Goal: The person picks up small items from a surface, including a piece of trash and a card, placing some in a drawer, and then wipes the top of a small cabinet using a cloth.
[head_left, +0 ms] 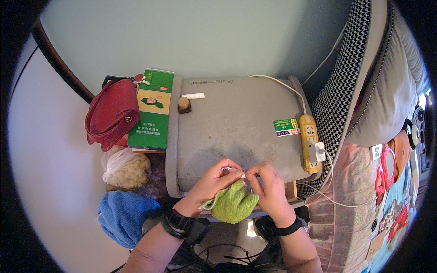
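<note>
A bright green fuzzy cloth piece [234, 204], bunched into a rounded shape with a pale edging, hangs below my fingers at the grey cabinet's front edge. My left hand [212, 182] is closed around its upper left side, thumb and forefinger pinched together. Closed too, my right hand [269, 186] meets the left fingertips above the cloth. A small white bit [243, 175] shows where the fingertips come together. What exactly the right fingers grip is too small to make out.
The grey-covered cabinet top [227, 127] bears a small brown-and-tan bottle [184, 105], a white strip [193, 96], a green card [287, 127] and a yellow power strip [309, 143]. Left are a red bag [113, 113], green box [152, 123] and blue cloth [125, 216]; right, a bed [337, 200].
</note>
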### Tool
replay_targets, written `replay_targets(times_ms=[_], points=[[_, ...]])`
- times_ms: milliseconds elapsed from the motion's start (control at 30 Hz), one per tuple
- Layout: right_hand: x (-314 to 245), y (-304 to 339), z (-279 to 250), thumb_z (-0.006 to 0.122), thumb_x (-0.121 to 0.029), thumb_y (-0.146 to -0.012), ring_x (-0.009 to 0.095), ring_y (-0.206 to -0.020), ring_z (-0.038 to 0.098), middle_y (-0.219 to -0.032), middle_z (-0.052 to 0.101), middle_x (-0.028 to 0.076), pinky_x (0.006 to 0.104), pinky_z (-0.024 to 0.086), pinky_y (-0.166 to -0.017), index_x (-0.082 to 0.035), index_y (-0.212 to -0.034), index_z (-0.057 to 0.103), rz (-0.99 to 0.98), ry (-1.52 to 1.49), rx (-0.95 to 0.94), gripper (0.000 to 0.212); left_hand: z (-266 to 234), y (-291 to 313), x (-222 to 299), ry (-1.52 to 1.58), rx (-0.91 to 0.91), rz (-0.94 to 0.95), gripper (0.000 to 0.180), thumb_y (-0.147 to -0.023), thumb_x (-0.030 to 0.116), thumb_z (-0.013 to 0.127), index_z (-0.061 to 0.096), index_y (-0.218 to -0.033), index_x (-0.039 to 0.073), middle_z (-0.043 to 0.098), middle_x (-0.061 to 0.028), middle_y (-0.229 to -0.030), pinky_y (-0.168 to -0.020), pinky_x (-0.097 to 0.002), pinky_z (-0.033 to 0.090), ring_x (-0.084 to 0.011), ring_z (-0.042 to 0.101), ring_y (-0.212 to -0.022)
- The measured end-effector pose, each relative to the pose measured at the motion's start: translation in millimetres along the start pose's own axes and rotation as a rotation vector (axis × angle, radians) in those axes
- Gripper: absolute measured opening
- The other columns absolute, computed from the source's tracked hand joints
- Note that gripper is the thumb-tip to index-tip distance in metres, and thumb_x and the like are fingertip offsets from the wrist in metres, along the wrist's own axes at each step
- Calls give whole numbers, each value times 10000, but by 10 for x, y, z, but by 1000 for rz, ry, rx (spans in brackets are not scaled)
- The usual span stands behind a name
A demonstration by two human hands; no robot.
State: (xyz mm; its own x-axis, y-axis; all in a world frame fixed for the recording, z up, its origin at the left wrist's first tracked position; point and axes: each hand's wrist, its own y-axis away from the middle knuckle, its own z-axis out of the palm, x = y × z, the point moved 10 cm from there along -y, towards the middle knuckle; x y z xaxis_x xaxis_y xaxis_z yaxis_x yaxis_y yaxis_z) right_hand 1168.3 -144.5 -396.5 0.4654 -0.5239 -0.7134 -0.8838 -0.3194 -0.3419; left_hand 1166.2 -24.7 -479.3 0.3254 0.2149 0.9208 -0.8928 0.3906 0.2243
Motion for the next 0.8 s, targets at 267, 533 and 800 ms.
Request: replay_targets(times_ms=[267,533,800], points=[[404,123,202,615,-135,-942,227,-756,631,-826,630,123,340,501,-689,-13,-959,575,383,-429,-160,130,93,49,113,-66,-121,-21,176,-986,145,568,546,-1125,38,671,-85,-935,-744,-254,511,-130,635,-874],[457,132,205,591,-158,-978,97,-787,603,-843,637,20,254,490,-711,-11,-993,588,593,-754,-119,147,61,43,81,55,-106,-46,170,-978,144,581,537,-1113,49,668,-85,-957,-766,-252,511,-131,635,-885],[456,164,331,584,-127,-982,76,-839,592,-912,645,25,239,496,-755,-13,-1016,579,495,-773,-242,119,91,37,155,73,-56,-9,170,-977,151,585,528,-1103,52,664,-86,-965,-779,-254,507,-140,631,-917]])
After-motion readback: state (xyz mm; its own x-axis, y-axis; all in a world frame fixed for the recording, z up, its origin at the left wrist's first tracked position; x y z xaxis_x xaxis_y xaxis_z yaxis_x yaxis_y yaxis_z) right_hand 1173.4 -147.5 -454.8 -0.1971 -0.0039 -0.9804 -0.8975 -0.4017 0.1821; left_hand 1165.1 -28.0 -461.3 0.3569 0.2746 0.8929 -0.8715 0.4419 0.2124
